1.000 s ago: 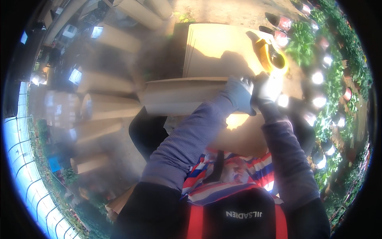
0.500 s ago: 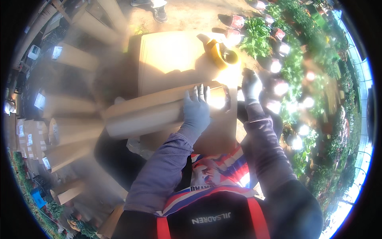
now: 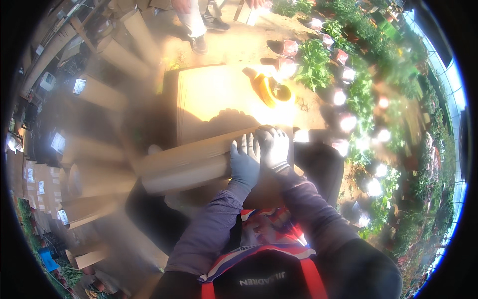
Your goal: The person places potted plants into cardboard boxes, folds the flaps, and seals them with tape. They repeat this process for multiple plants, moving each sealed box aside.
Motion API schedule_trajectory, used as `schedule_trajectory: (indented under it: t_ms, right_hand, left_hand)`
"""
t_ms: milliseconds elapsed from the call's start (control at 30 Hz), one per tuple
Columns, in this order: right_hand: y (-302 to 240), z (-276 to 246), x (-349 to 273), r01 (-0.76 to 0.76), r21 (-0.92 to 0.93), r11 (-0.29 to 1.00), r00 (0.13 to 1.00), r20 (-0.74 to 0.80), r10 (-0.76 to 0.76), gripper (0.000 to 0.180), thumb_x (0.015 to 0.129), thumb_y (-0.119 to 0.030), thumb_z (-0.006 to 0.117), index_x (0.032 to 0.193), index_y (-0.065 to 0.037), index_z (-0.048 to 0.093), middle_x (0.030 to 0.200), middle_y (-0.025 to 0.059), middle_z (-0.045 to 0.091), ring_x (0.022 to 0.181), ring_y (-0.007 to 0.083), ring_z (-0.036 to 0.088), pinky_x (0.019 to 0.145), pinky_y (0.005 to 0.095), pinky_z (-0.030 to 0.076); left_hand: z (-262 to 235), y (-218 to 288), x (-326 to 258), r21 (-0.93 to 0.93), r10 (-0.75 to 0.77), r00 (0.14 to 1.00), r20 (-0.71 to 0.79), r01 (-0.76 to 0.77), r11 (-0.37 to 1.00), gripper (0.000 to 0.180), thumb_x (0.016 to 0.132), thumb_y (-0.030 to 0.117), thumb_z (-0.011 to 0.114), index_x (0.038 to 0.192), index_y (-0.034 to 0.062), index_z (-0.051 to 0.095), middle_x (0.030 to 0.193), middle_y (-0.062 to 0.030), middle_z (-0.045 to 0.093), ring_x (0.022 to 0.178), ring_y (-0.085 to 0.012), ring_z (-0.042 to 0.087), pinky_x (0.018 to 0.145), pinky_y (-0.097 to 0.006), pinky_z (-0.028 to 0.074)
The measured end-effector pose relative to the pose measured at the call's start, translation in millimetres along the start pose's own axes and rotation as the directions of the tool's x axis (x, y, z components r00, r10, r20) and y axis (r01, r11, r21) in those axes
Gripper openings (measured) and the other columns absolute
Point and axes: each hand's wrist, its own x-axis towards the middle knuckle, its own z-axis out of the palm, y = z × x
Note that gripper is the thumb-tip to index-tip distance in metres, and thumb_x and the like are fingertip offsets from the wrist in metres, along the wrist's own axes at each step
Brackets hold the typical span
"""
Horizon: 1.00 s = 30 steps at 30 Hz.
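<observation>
A long folded cardboard box [image 3: 194,157] lies slantwise before me, over my lap and the near part of a flat cardboard stack [image 3: 199,94]. My left hand [image 3: 245,162], in a grey glove, presses on the box near its right end with the fingers stretched out. Right beside it, my gloved right hand [image 3: 274,147] lies on the same end, its fingers extended over the cardboard. A yellow roll of tape [image 3: 265,90] sits on the stack beyond my hands, in bright sun. The underside of the box is hidden.
Formed cardboard boxes [image 3: 99,92] stand in rows at the left. On the right are leafy green plants [image 3: 313,65] and several potted ones with reddish wrapping [image 3: 290,48]. At the far side another person's legs [image 3: 191,25] show, with a hand beside them.
My right hand has moved left, from off the box's right end onto the cardboard beside my left hand. The left hand stays on the box. More of the other person has come into view.
</observation>
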Motion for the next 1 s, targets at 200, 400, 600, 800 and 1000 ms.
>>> schedule_trajectory:
  t_ms: [200,400,600,800,1000]
  right_hand:
    - [4.5,8.2,-4.1,0.036,-0.026,0.999,0.998,-0.05,-0.037,0.02,0.08,-0.015,0.064,0.097,-0.015,0.074,0.102,0.0036,0.072,0.095,0.0257,0.066,0.088,0.04,0.051]
    - [9.6,18.3,-4.0,-0.028,-0.05,0.998,0.999,-0.025,0.027,0.018,0.081,-0.015,0.064,0.096,-0.014,0.074,0.102,0.0033,0.072,0.099,0.0243,0.066,0.089,0.0392,0.051]
    - [13.2,23.8,-7.0,-0.005,-0.024,1.0,0.997,-0.073,0.004,0.018,0.08,-0.015,0.065,0.095,-0.013,0.074,0.102,0.0026,0.073,0.098,0.0239,0.067,0.09,0.0388,0.051]
    - [14.9,23.5,-4.6,-0.011,0.018,1.0,0.998,-0.057,0.012,0.017,0.08,-0.014,0.065,0.093,-0.012,0.074,0.102,0.0025,0.073,0.099,0.0238,0.067,0.09,0.0386,0.051]
    - [9.8,14.5,6.9,-0.066,-0.039,0.997,0.993,0.094,0.069,0.016,0.081,-0.016,0.064,0.093,-0.012,0.074,0.099,0.0039,0.073,0.096,0.0256,0.068,0.087,0.0398,0.052]
  left_hand:
    - [7.4,1.0,3.0,-0.07,-0.004,1.0,0.015,0.005,0.998,0.05,0.097,0.021,0.044,0.144,0.0062,0.049,0.153,-0.0135,0.044,0.142,-0.0301,0.04,0.113,-0.059,0.028]
    - [-11.7,-0.8,0.5,-0.127,-0.031,0.999,0.016,0.033,0.991,0.05,0.097,0.021,0.044,0.145,0.0064,0.048,0.155,-0.0137,0.042,0.145,-0.0304,0.036,0.115,-0.06,0.025]
    - [-10.4,1.1,2.8,-0.078,-0.023,0.989,0.145,0.035,0.996,0.05,0.097,0.022,0.044,0.145,0.0068,0.048,0.157,-0.0141,0.039,0.146,-0.0313,0.034,0.116,-0.061,0.024]
    - [-10.5,-0.8,5.6,-0.104,-0.028,0.993,0.116,0.04,0.994,0.051,0.097,0.022,0.044,0.146,0.0081,0.047,0.157,-0.0131,0.039,0.145,-0.0307,0.034,0.115,-0.06,0.025]
    - [-25.7,-7.2,13.2,-0.078,-0.021,0.977,0.213,0.039,0.996,0.056,0.096,0.03,0.048,0.148,0.0087,0.044,0.157,-0.0128,0.039,0.145,-0.0266,0.035,0.116,-0.056,0.025]
